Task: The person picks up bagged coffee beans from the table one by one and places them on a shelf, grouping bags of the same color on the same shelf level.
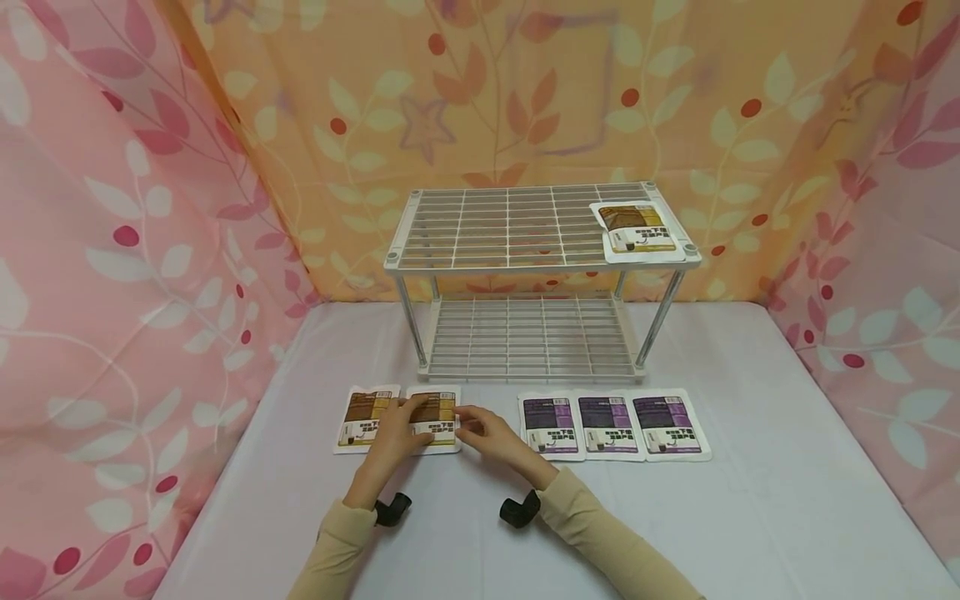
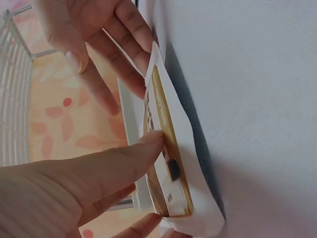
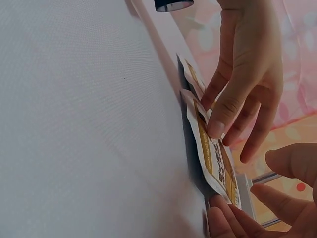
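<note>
A flat white packet with a brown and yellow label (image 1: 441, 404) lies on the table, left of centre. My left hand (image 1: 397, 435) is over it, its thumb (image 2: 148, 144) on the label and its fingers spread toward the far and left edges. My right hand (image 1: 489, 435) is at the packet's right edge. In the right wrist view its lower fingertips (image 3: 220, 210) are right at that edge, partly hidden by it, while its thumb and index finger stand apart. A second brown packet (image 1: 358, 417) lies just left, partly covered by my left hand.
A white two-tier wire rack (image 1: 480, 268) stands behind the hands. One brown packet (image 1: 637, 229) lies at the right end of its upper shelf. Three purple-labelled packets (image 1: 607, 425) lie in a row to the right. Patterned cloth walls (image 1: 480, 83) enclose the table.
</note>
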`<state>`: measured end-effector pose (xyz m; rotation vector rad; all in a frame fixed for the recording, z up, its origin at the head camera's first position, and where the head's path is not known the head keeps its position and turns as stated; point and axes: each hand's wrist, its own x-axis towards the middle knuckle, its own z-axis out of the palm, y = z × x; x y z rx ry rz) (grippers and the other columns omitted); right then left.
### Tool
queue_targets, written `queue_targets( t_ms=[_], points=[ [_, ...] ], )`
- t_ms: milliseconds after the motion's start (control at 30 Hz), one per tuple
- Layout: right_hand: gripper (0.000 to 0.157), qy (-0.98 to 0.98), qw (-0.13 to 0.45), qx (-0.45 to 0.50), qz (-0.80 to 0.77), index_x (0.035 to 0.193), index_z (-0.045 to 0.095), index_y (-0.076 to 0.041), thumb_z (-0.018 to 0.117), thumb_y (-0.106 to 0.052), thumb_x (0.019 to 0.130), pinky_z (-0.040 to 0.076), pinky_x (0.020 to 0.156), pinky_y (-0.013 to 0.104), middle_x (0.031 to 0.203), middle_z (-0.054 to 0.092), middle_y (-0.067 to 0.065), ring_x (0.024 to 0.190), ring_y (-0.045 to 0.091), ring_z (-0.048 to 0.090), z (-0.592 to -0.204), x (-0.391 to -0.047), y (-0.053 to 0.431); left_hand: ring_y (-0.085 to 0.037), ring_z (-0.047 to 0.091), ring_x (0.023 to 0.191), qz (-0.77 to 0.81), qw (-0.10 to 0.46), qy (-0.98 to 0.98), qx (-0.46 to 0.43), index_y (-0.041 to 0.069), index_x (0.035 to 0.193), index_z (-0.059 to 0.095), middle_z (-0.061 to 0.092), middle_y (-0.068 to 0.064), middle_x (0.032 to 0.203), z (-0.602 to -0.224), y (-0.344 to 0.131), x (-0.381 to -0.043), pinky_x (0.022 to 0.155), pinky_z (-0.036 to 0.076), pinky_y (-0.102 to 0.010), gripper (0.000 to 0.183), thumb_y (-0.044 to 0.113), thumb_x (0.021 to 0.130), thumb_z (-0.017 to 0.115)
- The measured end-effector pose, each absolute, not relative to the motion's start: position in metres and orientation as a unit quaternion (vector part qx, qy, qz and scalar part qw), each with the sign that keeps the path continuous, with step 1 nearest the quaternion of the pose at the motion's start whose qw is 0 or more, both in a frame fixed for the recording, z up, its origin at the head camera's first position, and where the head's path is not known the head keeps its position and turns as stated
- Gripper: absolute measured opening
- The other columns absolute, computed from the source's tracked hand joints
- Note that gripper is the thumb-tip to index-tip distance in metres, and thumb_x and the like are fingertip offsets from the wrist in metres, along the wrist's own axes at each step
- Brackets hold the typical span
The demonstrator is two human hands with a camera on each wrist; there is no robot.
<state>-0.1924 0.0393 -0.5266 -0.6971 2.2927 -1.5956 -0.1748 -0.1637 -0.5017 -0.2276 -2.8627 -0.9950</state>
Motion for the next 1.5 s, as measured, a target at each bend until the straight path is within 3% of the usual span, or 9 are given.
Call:
queue_targets(
  t_ms=[267,467,600,733,1033,1333,1500],
  points=[
    [0.043,0.801,0.092,-0.238,-0.541,0.13,0.048,0.001,0.058,-0.013,0.091,0.05,0.087,0.043,0.124,0.054,0.023,0.103,0.035,0.06,-0.516,-0.189,0.047,-0.037,0.049,0.11,-0.363,0.04,-0.93,-0.05,0.004,0.126,0.056,0.05,-0.022,0.118,-0.5,-0.162,-0.179,0.091,0.043,-0.052,0.058,0.006,0.072,0.077],
    [0.043,0.785,0.075,-0.236,-0.568,0.128,0.046,0.01,0.058,0.0,0.088,0.05,0.086,0.049,0.122,0.049,0.032,0.101,0.043,0.058,-0.487,-0.177,0.051,-0.033,0.051,0.103,-0.369,0.051,-0.927,-0.049,0.006,0.126,0.056,0.05,-0.02,0.12,-0.498,-0.159,-0.181,0.085,0.045,-0.047,0.059,0.009,0.071,0.079],
    [0.042,0.785,0.064,-0.239,-0.568,0.127,0.046,0.013,0.057,0.002,0.087,0.051,0.086,0.044,0.121,0.048,0.033,0.099,0.042,0.058,-0.48,-0.174,0.054,-0.032,0.053,0.1,-0.368,0.068,-0.925,-0.063,0.002,0.125,0.056,0.052,-0.021,0.121,-0.497,-0.158,-0.183,0.083,0.047,-0.047,0.06,0.01,0.07,0.08],
    [0.042,0.787,0.055,-0.233,-0.568,0.126,0.047,0.013,0.058,0.001,0.087,0.052,0.085,0.04,0.119,0.048,0.032,0.098,0.04,0.059,-0.484,-0.177,0.057,-0.029,0.056,0.094,-0.373,0.077,-0.922,-0.07,0.002,0.127,0.054,0.055,-0.019,0.12,-0.497,-0.156,-0.184,0.076,0.049,-0.039,0.063,0.012,0.071,0.08],
    [0.042,0.794,0.047,-0.213,-0.567,0.124,0.048,0.015,0.06,0.004,0.085,0.051,0.085,0.043,0.119,0.047,0.033,0.097,0.043,0.058,-0.47,-0.175,0.066,-0.027,0.054,0.089,-0.387,0.086,-0.914,-0.091,0.004,0.13,0.053,0.053,-0.02,0.119,-0.492,-0.145,-0.187,0.066,0.045,-0.028,0.065,0.013,0.071,0.079],
    [0.043,0.795,0.016,-0.198,-0.573,0.122,0.05,0.015,0.062,0.008,0.082,0.053,0.082,0.043,0.118,0.047,0.033,0.094,0.045,0.057,-0.475,-0.183,0.075,-0.023,0.055,0.083,-0.41,0.08,-0.903,-0.103,0.005,0.131,0.052,0.053,-0.016,0.115,-0.488,-0.135,-0.188,0.068,0.05,-0.031,0.062,0.01,0.074,0.077],
    [0.044,0.807,-0.017,-0.185,-0.561,0.123,0.054,0.009,0.066,0.004,0.081,0.054,0.08,0.036,0.118,0.049,0.025,0.092,0.035,0.059,-0.496,-0.195,0.079,-0.025,0.056,0.084,-0.433,0.092,-0.89,-0.113,0.004,0.13,0.053,0.053,-0.016,0.117,-0.487,-0.129,-0.191,0.071,0.053,-0.036,0.062,0.009,0.073,0.077]
  ],
)
